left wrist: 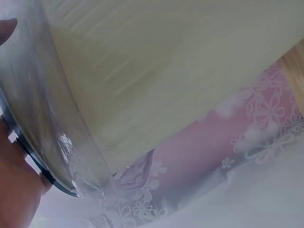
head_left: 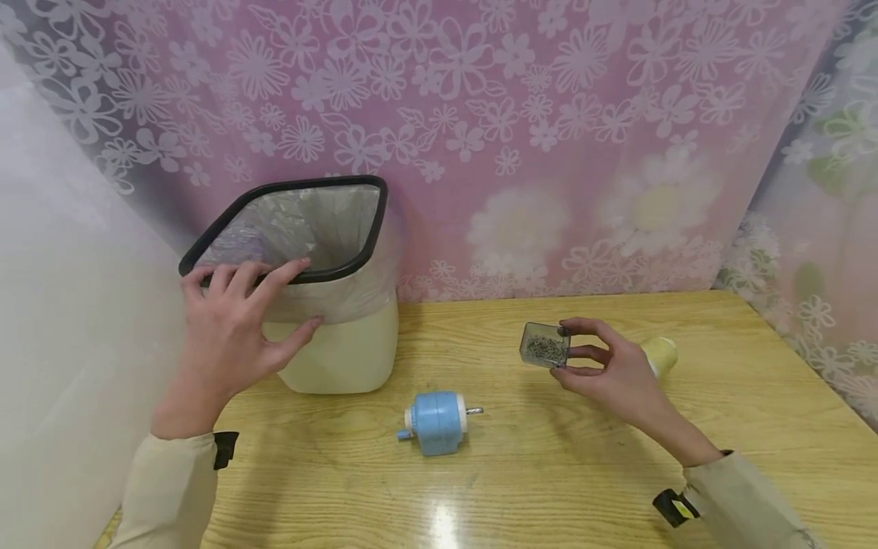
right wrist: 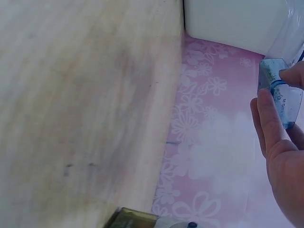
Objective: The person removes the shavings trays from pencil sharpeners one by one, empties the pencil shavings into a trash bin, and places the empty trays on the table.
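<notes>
- The right hand's (head_left: 610,374) grip is nearly closed, pinching one end of the clear shavings tray (head_left: 545,345) above the wooden surface (head_left: 549,473); a slack thumb could drop it
- Any tilt there might spill the loose shavings (head_left: 546,351), as the tray looks open-topped and is apart from the bin (head_left: 350,358)
- The left hand (head_left: 236,320) holds the black rim (head_left: 343,271), fingers bent over it; a hard pull might tip the bin
- A low sweep could knock the blue crank sharpener (head_left: 437,423)

The wood-grained desk (head_left: 549,488) carries a bag-lined cream bin (head_left: 350,362), a blue device (head_left: 437,425) near it, and a yellow object (head_left: 662,354), partly hidden, farther right.
</notes>
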`<move>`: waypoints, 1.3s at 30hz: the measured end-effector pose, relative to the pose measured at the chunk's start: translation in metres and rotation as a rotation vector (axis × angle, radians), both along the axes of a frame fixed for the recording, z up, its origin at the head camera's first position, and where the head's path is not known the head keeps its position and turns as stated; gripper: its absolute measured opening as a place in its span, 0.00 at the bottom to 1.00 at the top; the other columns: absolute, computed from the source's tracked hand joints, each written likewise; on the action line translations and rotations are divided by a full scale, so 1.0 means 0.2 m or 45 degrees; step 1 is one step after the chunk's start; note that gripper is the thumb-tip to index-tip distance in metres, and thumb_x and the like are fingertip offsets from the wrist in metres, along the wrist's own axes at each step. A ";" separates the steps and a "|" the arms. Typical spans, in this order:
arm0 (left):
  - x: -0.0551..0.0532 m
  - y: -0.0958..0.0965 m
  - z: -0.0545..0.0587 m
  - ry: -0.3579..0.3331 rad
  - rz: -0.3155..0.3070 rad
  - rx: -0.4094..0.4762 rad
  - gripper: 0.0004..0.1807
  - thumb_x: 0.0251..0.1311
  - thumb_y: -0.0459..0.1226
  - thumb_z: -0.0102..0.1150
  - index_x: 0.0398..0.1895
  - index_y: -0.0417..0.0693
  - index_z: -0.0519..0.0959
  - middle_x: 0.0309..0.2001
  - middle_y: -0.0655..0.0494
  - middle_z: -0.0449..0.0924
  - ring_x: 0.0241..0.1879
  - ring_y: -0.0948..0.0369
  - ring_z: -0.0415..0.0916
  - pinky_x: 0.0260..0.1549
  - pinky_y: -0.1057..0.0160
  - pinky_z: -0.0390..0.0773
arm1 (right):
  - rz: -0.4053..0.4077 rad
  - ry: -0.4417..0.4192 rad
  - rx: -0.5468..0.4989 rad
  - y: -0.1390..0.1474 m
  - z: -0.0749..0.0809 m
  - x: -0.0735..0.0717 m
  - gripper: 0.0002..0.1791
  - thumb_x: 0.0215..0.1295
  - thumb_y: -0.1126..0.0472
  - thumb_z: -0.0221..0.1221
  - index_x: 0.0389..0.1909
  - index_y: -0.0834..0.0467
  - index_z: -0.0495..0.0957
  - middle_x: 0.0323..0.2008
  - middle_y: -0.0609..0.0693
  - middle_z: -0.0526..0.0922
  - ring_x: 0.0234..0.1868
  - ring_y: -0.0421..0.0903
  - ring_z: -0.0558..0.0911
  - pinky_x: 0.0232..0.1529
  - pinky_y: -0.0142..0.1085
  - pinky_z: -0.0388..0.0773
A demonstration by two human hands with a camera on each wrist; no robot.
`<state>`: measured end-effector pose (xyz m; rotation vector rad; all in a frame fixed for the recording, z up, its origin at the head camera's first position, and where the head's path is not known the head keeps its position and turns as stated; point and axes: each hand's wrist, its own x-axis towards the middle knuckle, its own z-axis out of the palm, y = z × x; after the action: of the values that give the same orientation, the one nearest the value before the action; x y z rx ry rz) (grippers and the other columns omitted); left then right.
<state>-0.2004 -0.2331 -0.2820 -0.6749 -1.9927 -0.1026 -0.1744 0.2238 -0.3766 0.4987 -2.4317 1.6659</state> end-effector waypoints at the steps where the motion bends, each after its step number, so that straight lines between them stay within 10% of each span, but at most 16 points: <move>1: 0.00 0.00 0.00 -0.005 -0.001 0.000 0.33 0.58 0.61 0.57 0.63 0.55 0.80 0.37 0.41 0.78 0.36 0.38 0.71 0.48 0.32 0.61 | -0.004 -0.008 0.006 -0.01 0.01 -0.01 0.33 0.61 0.70 0.69 0.67 0.63 0.69 0.59 0.45 0.75 0.46 0.30 0.85 0.40 0.33 0.87; 39: -0.03 0.00 -0.01 -0.101 0.005 0.055 0.32 0.51 0.58 0.60 0.56 0.50 0.80 0.34 0.41 0.74 0.35 0.38 0.66 0.46 0.30 0.56 | 0.007 -0.010 -0.034 -0.23 0.22 -0.38 0.32 0.61 0.67 0.69 0.67 0.58 0.71 0.63 0.57 0.74 0.47 0.33 0.84 0.42 0.31 0.86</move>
<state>-0.2059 -0.2336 -0.2845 -0.6482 -2.0620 -0.1720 -0.2508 0.1784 -0.3331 0.4966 -2.4123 1.7029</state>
